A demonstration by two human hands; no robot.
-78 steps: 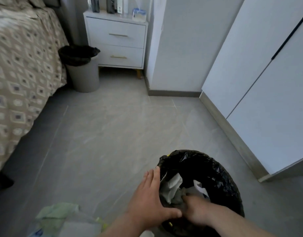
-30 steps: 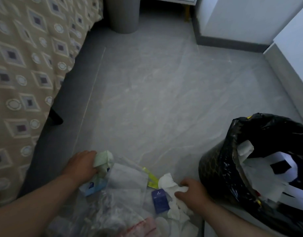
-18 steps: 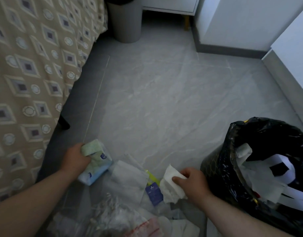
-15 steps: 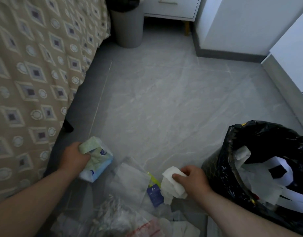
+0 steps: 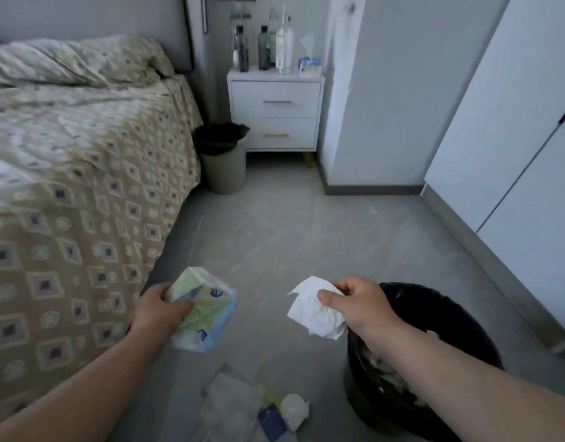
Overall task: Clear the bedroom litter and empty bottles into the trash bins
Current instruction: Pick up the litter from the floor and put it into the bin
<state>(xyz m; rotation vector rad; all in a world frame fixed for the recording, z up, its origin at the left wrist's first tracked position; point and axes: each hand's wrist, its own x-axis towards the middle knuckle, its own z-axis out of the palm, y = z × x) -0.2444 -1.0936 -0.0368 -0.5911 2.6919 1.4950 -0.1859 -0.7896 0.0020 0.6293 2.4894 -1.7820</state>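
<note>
The nearer trash bin (image 5: 434,301) sits at my 4 o'clock, lined with a black bag. My right forearm crosses over its mouth, and under it I can make out pale paper scraps inside. A second bin (image 5: 223,167), grey with a black liner folded over the rim, stands on the floor (image 5: 290,234) at 11 o'clock, wedged between the bed (image 5: 67,186) and the white two-drawer nightstand (image 5: 275,103). I cannot tell what it holds.

My left hand (image 5: 160,309) is at 7 o'clock, off the floor, fingers and thumb clamped round a soft green-and-blue tissue pack (image 5: 204,309). My right hand (image 5: 361,303) is at 5 o'clock, pinching a crumpled white tissue (image 5: 313,311) that hangs just beside the near bin's rim, on its 9 o'clock side and not over the opening.

More litter lies on the floor at 6 o'clock: a clear plastic bag (image 5: 230,406), a small blue packet (image 5: 271,421) touching its edge, and a white wad (image 5: 294,406) just beside that.

On the nightstand at 12 o'clock stand several bottles (image 5: 243,49), dark and clear, with a tissue box (image 5: 310,63) at their 3 o'clock side. The patterned bed fills 9 o'clock; white wardrobe doors (image 5: 514,154) run along 2 o'clock. The floor between me and the far bin is open grey tile.
</note>
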